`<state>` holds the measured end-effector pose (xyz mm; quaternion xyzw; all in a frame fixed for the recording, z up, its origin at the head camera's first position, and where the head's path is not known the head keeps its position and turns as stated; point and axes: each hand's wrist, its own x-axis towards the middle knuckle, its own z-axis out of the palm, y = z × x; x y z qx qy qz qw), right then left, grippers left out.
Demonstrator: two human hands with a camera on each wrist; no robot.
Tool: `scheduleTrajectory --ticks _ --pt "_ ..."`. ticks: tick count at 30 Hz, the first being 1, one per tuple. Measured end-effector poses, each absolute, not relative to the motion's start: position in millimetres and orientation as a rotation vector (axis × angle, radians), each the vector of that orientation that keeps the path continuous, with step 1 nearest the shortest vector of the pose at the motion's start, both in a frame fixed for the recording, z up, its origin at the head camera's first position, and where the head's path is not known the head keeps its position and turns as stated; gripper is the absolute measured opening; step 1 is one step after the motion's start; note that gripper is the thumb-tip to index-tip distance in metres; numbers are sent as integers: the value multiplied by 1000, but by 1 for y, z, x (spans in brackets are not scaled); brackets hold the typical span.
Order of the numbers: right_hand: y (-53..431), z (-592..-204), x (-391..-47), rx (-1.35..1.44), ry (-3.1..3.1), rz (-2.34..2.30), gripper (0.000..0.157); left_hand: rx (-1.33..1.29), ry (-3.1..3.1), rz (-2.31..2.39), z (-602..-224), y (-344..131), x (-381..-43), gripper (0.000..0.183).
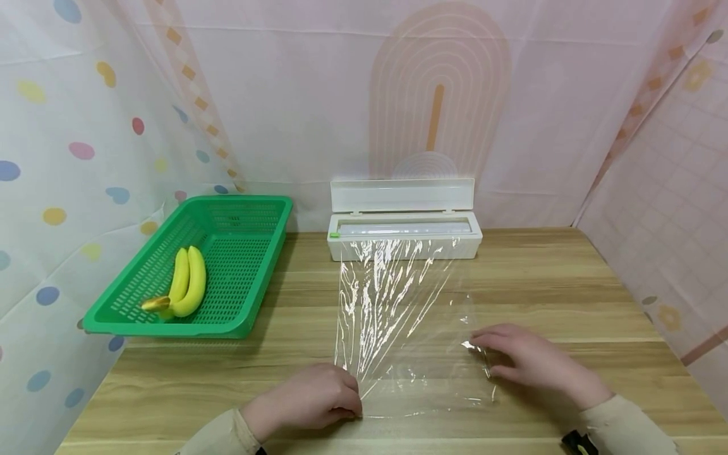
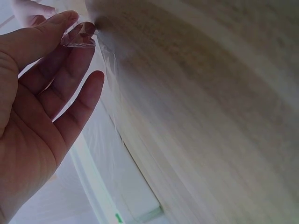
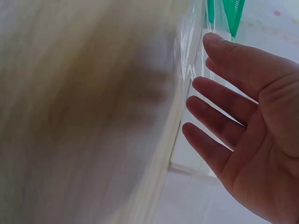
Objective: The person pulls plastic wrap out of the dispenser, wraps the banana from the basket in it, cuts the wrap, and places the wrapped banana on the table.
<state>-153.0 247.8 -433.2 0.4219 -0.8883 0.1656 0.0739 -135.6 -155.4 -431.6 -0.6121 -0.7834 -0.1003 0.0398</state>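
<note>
A sheet of clear cling film [image 1: 398,328] stretches forward from a white dispenser box [image 1: 406,246], whose lid [image 1: 402,195] is raised. At the sheet's near left corner, my left hand [image 1: 318,398] pinches the film between thumb and fingertips; the left wrist view shows the film bunched [image 2: 80,41] there. Beside the film's right edge is my right hand [image 1: 526,357], its fingers [image 3: 219,95] spread and fairly straight. Whether its fingertips touch the film I cannot tell.
A green plastic basket [image 1: 267,265] stands at the left with yellow bananas [image 1: 196,281] inside. Patterned cloth [image 1: 284,114] hangs behind the wooden table [image 1: 540,278] and on both sides. A small green slider [image 1: 334,235] sits on the box's left end.
</note>
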Motion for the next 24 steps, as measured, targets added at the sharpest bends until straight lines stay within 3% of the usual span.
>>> scheduleTrajectory --ticks 11,24 --pt "242 -438 -152 1307 -2708 364 59 -1856 -2389 -316 -432 -156 -135 10" --pt "241 -439 -151 1285 -2777 368 53 -1811 -2372 -318 -431 -160 -135 11"
